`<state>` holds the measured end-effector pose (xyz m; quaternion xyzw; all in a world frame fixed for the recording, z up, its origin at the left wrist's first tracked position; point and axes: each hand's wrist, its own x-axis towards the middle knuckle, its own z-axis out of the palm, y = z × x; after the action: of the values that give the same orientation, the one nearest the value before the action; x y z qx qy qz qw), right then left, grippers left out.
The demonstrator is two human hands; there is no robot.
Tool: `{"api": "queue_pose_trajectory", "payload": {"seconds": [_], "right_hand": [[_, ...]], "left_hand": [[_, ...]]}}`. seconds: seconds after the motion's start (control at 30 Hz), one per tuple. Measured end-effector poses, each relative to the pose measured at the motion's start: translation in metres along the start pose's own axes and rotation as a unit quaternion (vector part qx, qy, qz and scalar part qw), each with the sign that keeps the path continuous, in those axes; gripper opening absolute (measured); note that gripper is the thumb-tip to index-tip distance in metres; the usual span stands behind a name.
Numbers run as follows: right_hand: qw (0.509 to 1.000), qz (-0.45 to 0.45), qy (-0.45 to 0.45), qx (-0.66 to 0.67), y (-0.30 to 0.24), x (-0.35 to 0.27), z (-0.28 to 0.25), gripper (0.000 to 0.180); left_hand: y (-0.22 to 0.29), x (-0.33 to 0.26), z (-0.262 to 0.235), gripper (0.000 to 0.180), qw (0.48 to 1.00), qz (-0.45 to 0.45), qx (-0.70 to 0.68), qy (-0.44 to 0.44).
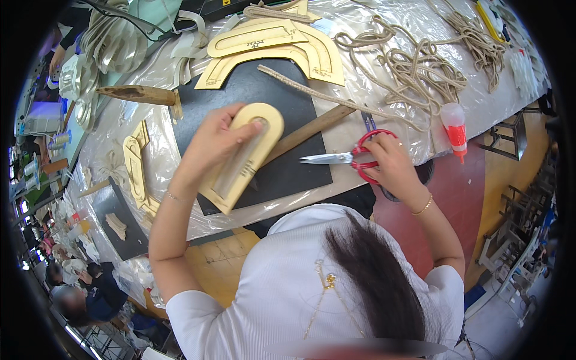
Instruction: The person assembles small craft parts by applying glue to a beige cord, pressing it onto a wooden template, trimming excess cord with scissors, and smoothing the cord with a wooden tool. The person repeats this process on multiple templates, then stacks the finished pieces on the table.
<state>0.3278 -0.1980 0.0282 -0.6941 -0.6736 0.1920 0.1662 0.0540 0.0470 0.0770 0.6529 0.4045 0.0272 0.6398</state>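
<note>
My left hand point(217, 143) grips a pale yellow template point(257, 155) with a rounded top and a long slot, its thumb pressed at the slot's upper end. The template is held tilted over a black mat point(288, 81). In my right hand point(393, 168) are scissors point(329, 158) with red handles. Their blades look closed and point left, toward the template. A wooden stick point(318, 131) lies on the mat between the two hands, its lower end hidden behind the template. A beige cord point(306, 90) runs across the mat's upper part and off to the right.
More yellow templates point(264, 45) overlap at the mat's far edge. A pointed wooden piece point(135, 94) lies left of them. Tangled cord point(414, 66) covers the far right. A red-and-clear bottle point(454, 129) is at the right edge. Smaller templates point(134, 168) and another mat point(117, 225) lie left.
</note>
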Motion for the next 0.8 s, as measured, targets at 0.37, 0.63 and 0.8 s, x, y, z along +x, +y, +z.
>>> {"api": "queue_pose_trajectory", "payload": {"seconds": [0.37,0.63,0.8], "right_hand": [[0.996,-0.025,-0.014,-0.081,-0.034,0.081,-0.007,0.022],[0.996,0.015,-0.078,-0.041,-0.034,0.063,-0.008,0.018],[0.997,-0.017,-0.024,-0.071,-0.045,0.075,-0.022,0.016]], "left_hand": [[-0.038,0.047,-0.036,0.040,0.947,0.131,0.291,0.024],[-0.061,0.044,-0.013,0.042,0.877,0.218,0.389,0.182],[-0.073,0.027,-0.010,0.039,0.847,0.240,0.388,0.274]]}}
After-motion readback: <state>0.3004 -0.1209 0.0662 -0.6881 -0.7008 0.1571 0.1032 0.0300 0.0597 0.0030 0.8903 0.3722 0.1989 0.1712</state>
